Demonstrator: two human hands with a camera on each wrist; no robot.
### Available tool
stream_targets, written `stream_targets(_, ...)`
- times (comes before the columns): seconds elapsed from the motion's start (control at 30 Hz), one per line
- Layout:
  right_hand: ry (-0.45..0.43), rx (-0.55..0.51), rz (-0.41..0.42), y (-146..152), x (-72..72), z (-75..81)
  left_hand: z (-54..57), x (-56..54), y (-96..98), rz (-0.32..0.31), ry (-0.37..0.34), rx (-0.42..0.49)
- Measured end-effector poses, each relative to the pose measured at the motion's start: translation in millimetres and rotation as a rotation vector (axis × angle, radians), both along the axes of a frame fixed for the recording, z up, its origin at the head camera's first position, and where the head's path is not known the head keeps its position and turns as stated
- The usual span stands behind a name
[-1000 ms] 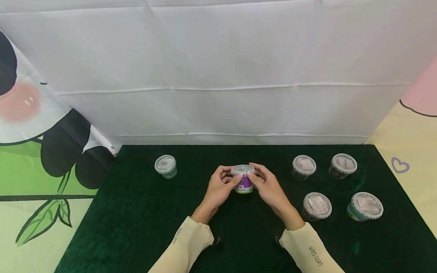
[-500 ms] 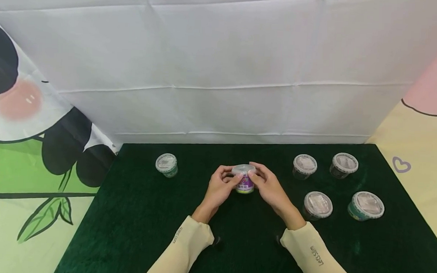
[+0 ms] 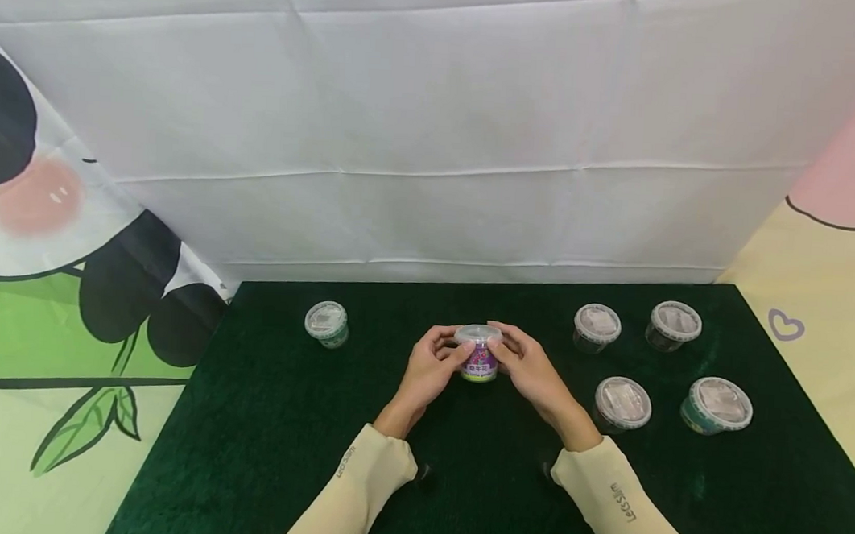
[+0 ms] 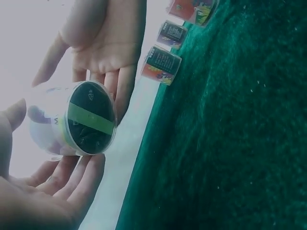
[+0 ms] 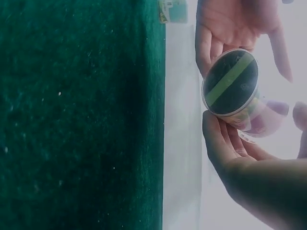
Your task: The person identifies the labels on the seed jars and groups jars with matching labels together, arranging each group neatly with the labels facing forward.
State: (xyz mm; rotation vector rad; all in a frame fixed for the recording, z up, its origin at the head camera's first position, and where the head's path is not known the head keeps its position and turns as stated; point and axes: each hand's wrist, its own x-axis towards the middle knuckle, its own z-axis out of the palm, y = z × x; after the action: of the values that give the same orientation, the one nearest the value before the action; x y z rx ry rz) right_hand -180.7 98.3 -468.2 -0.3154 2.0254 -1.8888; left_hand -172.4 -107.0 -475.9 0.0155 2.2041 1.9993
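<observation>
A small clear plastic tub (image 3: 479,365) with a purple label and a clear lid (image 3: 478,332) is held upright between both hands. My left hand (image 3: 428,370) grips its left side, thumb on the front near the lid's rim. On the other side my right hand (image 3: 529,375) holds it in the same way, thumb also at the front. Both wrist views look up at the tub's dark base (image 4: 91,117), which has a green strip across it, and show it raised off the cloth. Fingers curl behind the tub, partly hidden in the head view.
Green cloth (image 3: 301,454) covers the table. One teal lidded tub (image 3: 326,324) stands at the left. Several others are at the right: two farther back (image 3: 596,327), a dark one (image 3: 621,403) nearer, and a teal one (image 3: 715,405). A white curtain (image 3: 434,138) hangs behind.
Between both hands the purple tub has turned, so white lettering on its label now faces front. The hands stay almost in place, and the other tubs have not moved.
</observation>
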Motion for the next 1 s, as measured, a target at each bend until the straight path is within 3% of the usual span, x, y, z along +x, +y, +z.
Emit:
stream_targets(0.27,0.007,0.004,0.015,0.2,1.6,0.9,-1.4,-0.5,-4.4,-0.039,0.02,-0.026)
stream_targets(1.0,-0.005,-0.019,0.003,-13.7,-6.5,4.8,4.1,-8.6,-20.5,-0.042,-0.028,-0.012)
